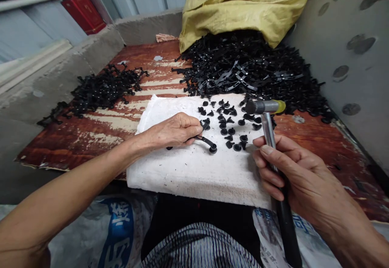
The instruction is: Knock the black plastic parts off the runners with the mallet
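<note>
White cloth (188, 174) lies under the left hand (174, 128), which I record as grasping a slim black linkage (207, 141) between thumb and fingers. The fingers cover part of it, and that portion I cannot report on. Its curved arm extends to the right of that hand, ending in a round cap (213, 149) over the cloth.

The right hand (291, 162) is wrapped around a hammer (263, 106), head uppermost, grey face toward the left hand, yellow face away from it. I cannot tell whether the head touches anything; from my viewpoint it blocks some of what lies behind.

Obstructions noted: small black pieces (224, 131) lie scattered between the two hands and just beyond them (some flat, some tipped over). Beyond the right hand, a large black heap (243, 73) sits under the edge of a yellow sack (240, 8). Beyond and left of the left hand, I find a smaller black heap (103, 89) on a worn red-brown board (164, 57); farther out, a red rectangular object (83, 13) rests by a concrete ledge (100, 47).
</note>
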Available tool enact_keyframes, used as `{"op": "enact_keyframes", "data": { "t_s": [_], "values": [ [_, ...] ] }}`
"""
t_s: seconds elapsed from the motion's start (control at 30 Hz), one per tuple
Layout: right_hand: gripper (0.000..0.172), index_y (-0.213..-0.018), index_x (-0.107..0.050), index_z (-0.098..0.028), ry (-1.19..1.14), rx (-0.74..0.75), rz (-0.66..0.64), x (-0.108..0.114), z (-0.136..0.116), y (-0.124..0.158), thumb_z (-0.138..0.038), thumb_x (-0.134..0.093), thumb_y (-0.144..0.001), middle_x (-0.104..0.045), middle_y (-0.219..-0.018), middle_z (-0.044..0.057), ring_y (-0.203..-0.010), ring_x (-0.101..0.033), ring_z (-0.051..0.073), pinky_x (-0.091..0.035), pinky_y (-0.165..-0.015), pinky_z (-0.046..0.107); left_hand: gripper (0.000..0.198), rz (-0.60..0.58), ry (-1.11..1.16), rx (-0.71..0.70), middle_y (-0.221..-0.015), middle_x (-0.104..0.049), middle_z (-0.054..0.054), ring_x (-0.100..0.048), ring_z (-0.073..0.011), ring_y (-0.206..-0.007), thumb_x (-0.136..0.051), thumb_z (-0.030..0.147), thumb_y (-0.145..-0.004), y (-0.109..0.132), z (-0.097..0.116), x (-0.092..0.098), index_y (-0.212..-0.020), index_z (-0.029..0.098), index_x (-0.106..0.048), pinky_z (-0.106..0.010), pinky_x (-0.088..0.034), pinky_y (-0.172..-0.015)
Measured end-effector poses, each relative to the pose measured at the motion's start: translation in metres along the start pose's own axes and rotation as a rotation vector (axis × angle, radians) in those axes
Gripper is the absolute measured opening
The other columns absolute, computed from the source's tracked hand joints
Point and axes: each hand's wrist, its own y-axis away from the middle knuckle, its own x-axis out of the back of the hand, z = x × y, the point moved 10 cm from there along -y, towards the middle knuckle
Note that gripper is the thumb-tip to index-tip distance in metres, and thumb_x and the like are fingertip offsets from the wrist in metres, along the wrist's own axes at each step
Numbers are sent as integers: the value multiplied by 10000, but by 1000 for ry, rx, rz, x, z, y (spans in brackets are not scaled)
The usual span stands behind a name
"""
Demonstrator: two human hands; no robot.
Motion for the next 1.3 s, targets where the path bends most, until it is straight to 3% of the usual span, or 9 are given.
{"op": "enact_keyframes", "data": {
  "t_s": [0.47,0.67,0.87,1.07,1.17,1.23,1.3],
  "values": [
    [297,-838,-643,-227,15,17,-12,2,2,1,-385,-820,-660,-561,-593,-54,-363,-334,40,-317,-257,135,357,10,-129,57,-434,-360,61,-280,-36,-383,-494,191,-891,2,10,3,-538,167,-445,-172,-193,-375],
    [232,-901,-638,-221,50,4,-62,-4,3,0,-363,-755,-759,-523,-608,-64,-392,-338,42,-318,-288,129,355,12,-91,54,-423,-357,65,-268,-33,-365,-507,200,-885,2,8,3,-537,172,-443,-174,-185,-364],
    [279,-920,-625,-214,87,5,-72,-5,3,1,-408,-749,-762,-522,-617,-62,-392,-337,44,-294,-288,139,359,-7,-53,61,-412,-357,56,-272,-42,-364,-498,209,-883,-1,3,2,-529,176,-446,-186,-188,-371],
    [272,-766,-571,-216,257,17,-123,-12,0,1,-466,-656,-830,-543,-640,-37,-393,-337,53,-279,-290,164,355,-7,-69,70,-407,-383,41,-288,-51,-360,-511,221,-875,-1,2,5,-524,173,-476,-200,-190,-377],
    [193,-947,-653,-236,555,174,-120,-17,-19,0,-401,-588,-872,-592,-654,-8,-432,-436,97,-369,-345,202,357,-21,-72,53,-408,-384,37,-291,-55,-359,-508,220,-870,-3,3,4,-518,177,-477,-206,-191,-378],
    [335,-1175,-653,-247,763,384,-100,-26,-40,1,-322,-574,-858,-619,-676,12,-554,-569,160,-513,-494,277,348,-17,-76,53,-411,-387,35,-293,-58,-360,-526,226,-856,-3,3,4,-514,179,-477,-209,-190,-375],
    [453,-1306,-614,-245,909,565,-85,-35,-54,4,-264,-537,-860,-648,-738,34,-697,-643,207,-574,-716,385,339,-6,-77,58,-413,-390,35,-295,-59,-359,-547,229,-840,-3,1,6,-511,179,-483,-211,-188,-372]
  ]
}}
